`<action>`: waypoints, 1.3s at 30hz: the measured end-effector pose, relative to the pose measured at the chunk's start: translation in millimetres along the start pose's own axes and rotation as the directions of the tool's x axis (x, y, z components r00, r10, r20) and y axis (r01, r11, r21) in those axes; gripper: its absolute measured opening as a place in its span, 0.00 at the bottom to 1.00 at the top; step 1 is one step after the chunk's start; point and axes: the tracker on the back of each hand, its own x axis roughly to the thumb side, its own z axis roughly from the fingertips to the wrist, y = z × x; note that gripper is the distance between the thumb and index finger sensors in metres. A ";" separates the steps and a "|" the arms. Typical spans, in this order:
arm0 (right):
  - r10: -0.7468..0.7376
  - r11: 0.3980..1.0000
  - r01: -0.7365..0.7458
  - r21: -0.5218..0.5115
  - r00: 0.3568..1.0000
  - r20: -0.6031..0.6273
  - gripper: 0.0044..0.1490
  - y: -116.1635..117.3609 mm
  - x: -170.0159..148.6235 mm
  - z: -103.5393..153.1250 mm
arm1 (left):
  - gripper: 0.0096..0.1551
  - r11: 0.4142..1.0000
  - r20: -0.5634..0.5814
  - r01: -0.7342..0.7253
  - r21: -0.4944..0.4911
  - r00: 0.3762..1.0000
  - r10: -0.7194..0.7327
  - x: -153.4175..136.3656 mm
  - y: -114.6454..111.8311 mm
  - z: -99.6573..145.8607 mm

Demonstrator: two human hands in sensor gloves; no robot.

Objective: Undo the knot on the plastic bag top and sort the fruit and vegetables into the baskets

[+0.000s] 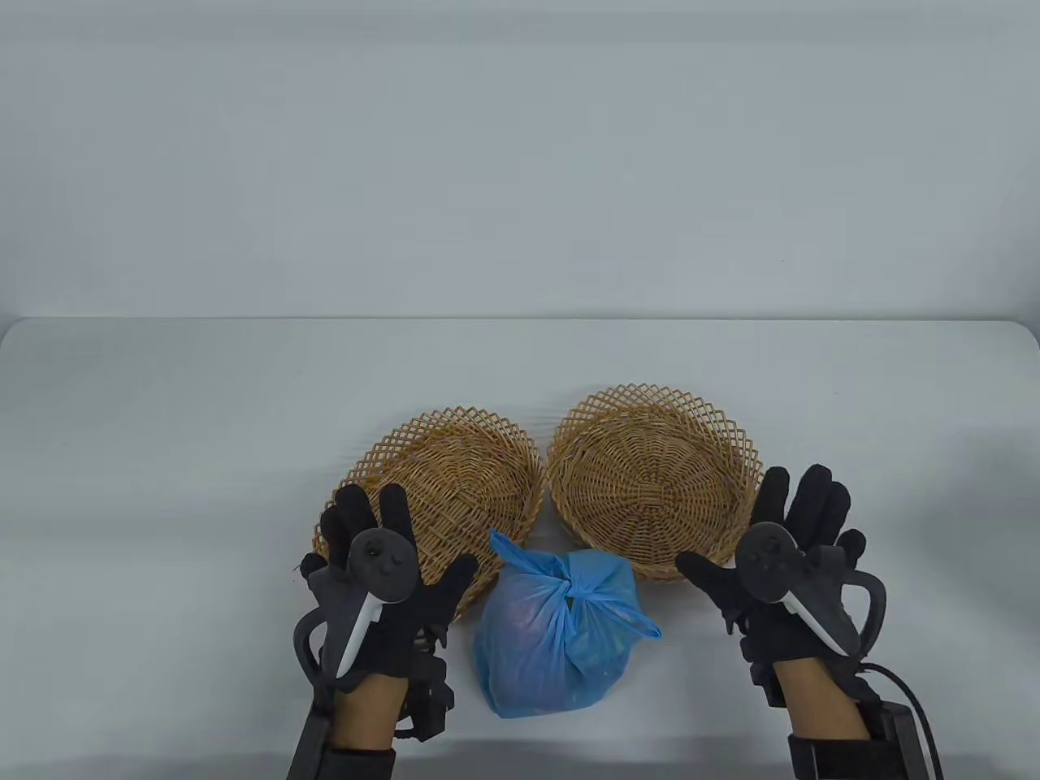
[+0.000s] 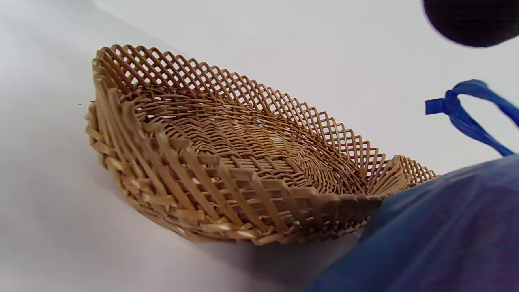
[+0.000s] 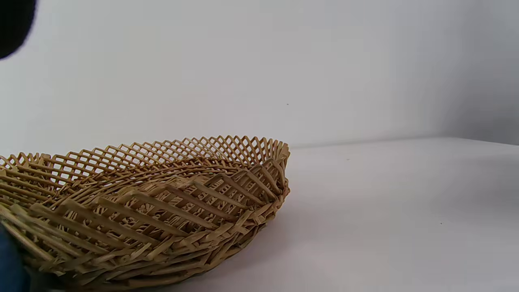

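Note:
A blue plastic bag [image 1: 556, 634] sits knotted near the table's front edge, its knot [image 1: 566, 587] on top with loose handle ends. Something reddish shows faintly through the plastic. Behind it stand two shallow wicker baskets, the left basket [image 1: 463, 479] and the right basket [image 1: 654, 479], both with nothing in them. My left hand [image 1: 382, 561] hovers left of the bag with fingers spread and holds nothing. My right hand [image 1: 780, 536] hovers right of the bag, fingers also spread. In the left wrist view the left basket [image 2: 227, 162] and the bag [image 2: 438, 227] fill the frame.
The white table [image 1: 162, 455] stretches wide on both sides and behind the baskets, up to a plain white wall. In the right wrist view the right basket [image 3: 142, 207] lies at the left, with bare tabletop [image 3: 385, 219] to its right.

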 end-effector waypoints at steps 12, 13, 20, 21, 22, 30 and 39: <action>0.006 0.996 -0.004 0.086 1.000 -0.019 0.82 14.2 -3.8 -4.3 | 0.67 1.000 -0.043 -0.006 -0.014 0.999 0.006 -7.7 -1.0 -3.2; 0.005 0.996 -0.004 0.088 1.000 -0.017 0.82 15.0 -3.8 -4.7 | 0.67 1.000 -0.048 -0.010 -0.019 0.999 0.009 -8.3 -1.0 -4.1; -0.007 0.996 0.008 0.094 1.000 -0.011 0.82 14.7 -3.0 -4.6 | 0.66 0.998 -0.046 -0.051 -0.042 0.998 0.049 -9.6 0.9 -7.4; -0.008 0.996 0.009 0.090 1.000 -0.010 0.82 14.5 -2.5 -4.7 | 0.66 0.997 -0.044 -0.056 -0.049 0.998 0.053 -8.9 0.6 -7.8; -0.008 0.996 0.009 0.088 1.000 -0.005 0.82 14.3 -1.9 -5.0 | 0.66 0.997 -0.036 -0.057 -0.055 0.998 0.055 -7.4 0.6 -7.5; -0.027 0.997 0.026 0.073 0.999 0.017 0.82 11.5 3.0 -3.6 | 0.66 0.998 0.066 -0.056 0.035 0.996 0.053 3.6 9.4 8.3; -0.038 0.999 0.040 -0.025 0.995 0.094 0.79 1.6 18.7 4.7 | 0.64 0.999 0.155 -0.023 0.033 0.988 0.018 19.0 3.6 14.9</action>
